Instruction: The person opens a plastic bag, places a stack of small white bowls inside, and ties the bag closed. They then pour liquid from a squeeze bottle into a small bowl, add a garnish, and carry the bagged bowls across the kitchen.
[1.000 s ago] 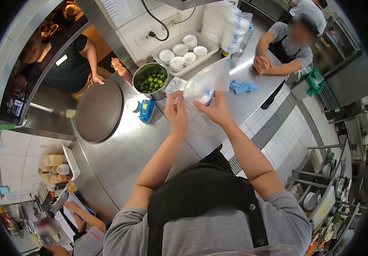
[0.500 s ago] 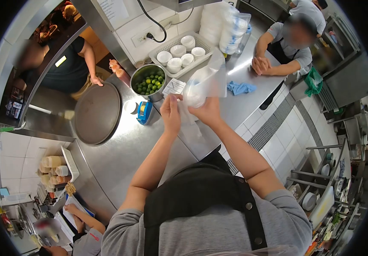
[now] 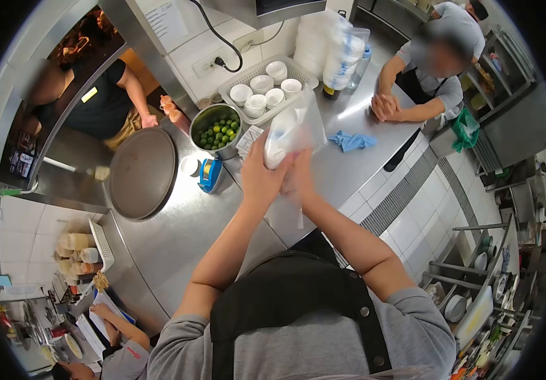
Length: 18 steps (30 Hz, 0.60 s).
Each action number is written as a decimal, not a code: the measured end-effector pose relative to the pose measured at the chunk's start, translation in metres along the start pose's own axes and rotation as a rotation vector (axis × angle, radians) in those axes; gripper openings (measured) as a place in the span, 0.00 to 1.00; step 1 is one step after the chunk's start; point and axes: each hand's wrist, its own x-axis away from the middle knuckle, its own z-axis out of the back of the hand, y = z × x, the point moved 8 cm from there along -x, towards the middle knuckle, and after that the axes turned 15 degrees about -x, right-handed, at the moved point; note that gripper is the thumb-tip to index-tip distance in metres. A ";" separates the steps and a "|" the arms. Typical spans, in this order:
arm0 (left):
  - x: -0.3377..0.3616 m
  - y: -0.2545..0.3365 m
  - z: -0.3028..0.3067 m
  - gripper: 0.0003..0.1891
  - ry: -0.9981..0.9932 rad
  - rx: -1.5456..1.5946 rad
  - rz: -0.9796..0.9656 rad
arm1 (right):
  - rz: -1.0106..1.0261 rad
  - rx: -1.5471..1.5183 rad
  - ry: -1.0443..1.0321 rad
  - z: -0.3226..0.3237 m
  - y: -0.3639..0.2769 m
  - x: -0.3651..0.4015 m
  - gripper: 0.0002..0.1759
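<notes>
A clear plastic bag (image 3: 304, 124) with something white and rounded inside is held above the steel counter. Around its lower left side my left hand (image 3: 263, 176) is closed, fingers against the bag. My right hand (image 3: 301, 177) grips the gathered plastic below the white thing, close beside the left; its fingers are partly blurred. A loose strip of the bag hangs beneath the hands. Just left of them a blue tape dispenser (image 3: 209, 175) stands on the counter, and a white printed slip (image 3: 247, 143) lies partly behind my left hand.
A metal pot of green limes (image 3: 218, 130) and a basket of white bowls (image 3: 260, 84) stand behind. A round brown tray (image 3: 143, 172) is at left, near a person's hand (image 3: 149, 120). A blue cloth (image 3: 352, 140) lies right, near another person's clasped hands (image 3: 385, 107).
My left hand has moved from pinching the bag's edge to wrapping its side. My right hand has shifted lower onto the gathered plastic, and the bag has tilted.
</notes>
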 end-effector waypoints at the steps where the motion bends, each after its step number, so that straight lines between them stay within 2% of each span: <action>1: 0.000 -0.003 -0.003 0.35 -0.024 0.021 0.042 | 0.229 0.446 -0.118 0.001 -0.011 0.004 0.54; 3: -0.001 -0.011 -0.007 0.33 -0.074 0.061 0.126 | 0.678 1.341 -0.347 0.007 -0.005 0.022 0.51; 6: -0.007 -0.028 -0.009 0.32 -0.186 0.169 0.093 | 0.706 1.088 -0.354 -0.008 -0.045 0.032 0.47; 9: -0.016 -0.053 -0.026 0.33 -0.364 0.504 0.007 | 0.328 0.755 -0.243 0.032 -0.049 -0.014 0.43; 12: -0.021 -0.056 -0.035 0.38 -0.449 0.657 -0.008 | 0.003 0.768 -0.326 0.055 -0.019 -0.024 0.41; 15: -0.019 -0.059 -0.034 0.39 -0.426 0.635 -0.014 | 0.072 0.761 -0.287 0.056 -0.018 -0.013 0.39; 18: -0.004 -0.073 -0.034 0.39 -0.390 0.520 0.031 | 0.087 0.760 -0.375 0.049 -0.021 -0.013 0.39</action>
